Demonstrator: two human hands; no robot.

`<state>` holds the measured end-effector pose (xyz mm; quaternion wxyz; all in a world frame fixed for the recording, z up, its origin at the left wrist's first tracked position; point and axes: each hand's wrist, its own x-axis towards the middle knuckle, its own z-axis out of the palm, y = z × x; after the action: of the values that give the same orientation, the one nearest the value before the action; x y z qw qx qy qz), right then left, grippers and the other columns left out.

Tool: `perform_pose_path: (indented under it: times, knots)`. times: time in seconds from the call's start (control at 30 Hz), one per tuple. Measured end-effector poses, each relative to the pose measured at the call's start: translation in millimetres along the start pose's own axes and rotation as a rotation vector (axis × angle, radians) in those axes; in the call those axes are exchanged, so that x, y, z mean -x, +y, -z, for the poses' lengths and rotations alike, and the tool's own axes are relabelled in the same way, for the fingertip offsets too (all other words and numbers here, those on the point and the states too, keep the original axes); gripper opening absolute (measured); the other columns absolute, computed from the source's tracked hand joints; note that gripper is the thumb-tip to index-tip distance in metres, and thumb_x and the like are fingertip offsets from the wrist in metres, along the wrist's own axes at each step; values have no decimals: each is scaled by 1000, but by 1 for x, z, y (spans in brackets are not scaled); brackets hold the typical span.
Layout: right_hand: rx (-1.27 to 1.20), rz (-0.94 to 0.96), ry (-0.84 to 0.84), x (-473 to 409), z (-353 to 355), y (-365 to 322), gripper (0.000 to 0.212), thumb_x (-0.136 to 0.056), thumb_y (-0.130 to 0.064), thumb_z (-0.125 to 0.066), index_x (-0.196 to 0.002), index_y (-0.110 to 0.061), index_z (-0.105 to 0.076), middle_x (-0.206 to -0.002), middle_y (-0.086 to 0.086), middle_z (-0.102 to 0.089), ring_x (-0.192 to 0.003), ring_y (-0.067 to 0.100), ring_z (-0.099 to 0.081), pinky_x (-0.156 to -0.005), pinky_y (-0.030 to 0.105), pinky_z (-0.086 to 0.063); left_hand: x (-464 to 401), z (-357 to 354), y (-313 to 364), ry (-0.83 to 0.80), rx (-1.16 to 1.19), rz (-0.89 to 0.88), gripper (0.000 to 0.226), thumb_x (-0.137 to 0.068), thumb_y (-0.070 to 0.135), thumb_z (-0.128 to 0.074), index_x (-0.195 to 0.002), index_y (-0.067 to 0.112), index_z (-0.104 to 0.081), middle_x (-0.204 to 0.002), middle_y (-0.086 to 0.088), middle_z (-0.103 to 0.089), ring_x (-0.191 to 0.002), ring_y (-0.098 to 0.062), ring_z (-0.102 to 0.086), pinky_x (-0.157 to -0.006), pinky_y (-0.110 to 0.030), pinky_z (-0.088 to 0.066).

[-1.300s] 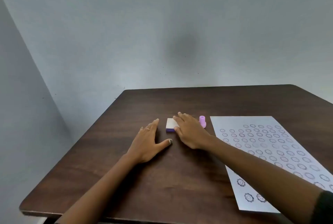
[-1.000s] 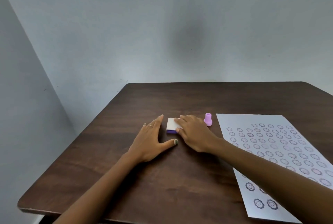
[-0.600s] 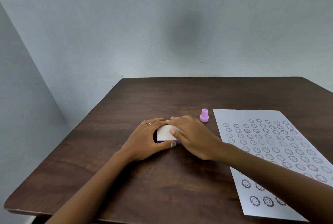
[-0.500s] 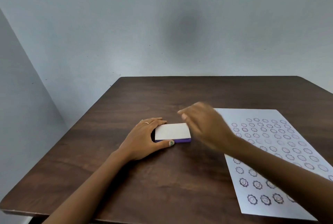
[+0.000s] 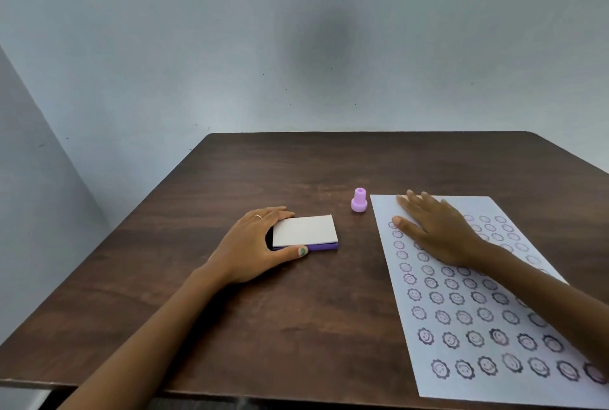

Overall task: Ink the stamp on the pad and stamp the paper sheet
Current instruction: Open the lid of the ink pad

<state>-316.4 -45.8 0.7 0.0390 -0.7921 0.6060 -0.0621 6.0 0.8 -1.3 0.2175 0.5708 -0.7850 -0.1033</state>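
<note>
A flat ink pad [image 5: 304,231] with a white lid and purple base lies closed on the dark wooden table [image 5: 250,317]. My left hand [image 5: 255,243] grips its left end, thumb along the near edge and fingers over the far edge. A small lilac stamp [image 5: 359,200] stands upright between the pad and the paper sheet [image 5: 461,320], touching neither hand. The white sheet carries several rows of round smiley stamp marks. My right hand [image 5: 435,228] rests flat on the sheet's upper left part, fingers spread, holding nothing.
A plain grey wall rises behind the table's far edge [image 5: 362,133]. The table's near edge [image 5: 99,388] runs along the bottom of the view. The sheet reaches toward the near right corner.
My right hand left the ink pad and moved right onto the paper sheet. My left hand closed around the pad's left end. The pad slid slightly toward me.
</note>
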Motion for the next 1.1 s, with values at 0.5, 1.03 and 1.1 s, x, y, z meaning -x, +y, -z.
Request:
perform_pose_path:
  times: [0.5, 1.03, 1.1]
  knots:
    - [-57, 22, 35, 49, -9, -28, 59, -92, -53, -21, -144, -28, -12, -157, -4, -11, -145, 17, -6, -116, 40, -4, 2, 0, -1, -7, 9, -8, 67, -75, 67, -57, -134, 38, -43, -145, 13, -42, -130, -8, -35, -102, -26, -28]
    - [-204, 454, -68, 9, 18, -111, 48, -91, -30, -52, -136, -17, -41, -144, 2, -43, -132, 14, -36, -109, 27, -25, 4, 2, -5, -12, 79, -2, 73, -59, 76, -59, -124, 44, -50, -137, 22, -46, -126, -1, -36, -98, -22, -24]
    - [-203, 456, -107, 4, 24, -111, 45, -91, -27, -53, -133, -16, -44, -141, 2, -46, -129, 15, -38, -108, 26, -25, 3, 3, -5, -10, 78, -4, 76, -60, 77, -58, -126, 43, -47, -136, 22, -47, -126, -2, -36, -98, -22, -25]
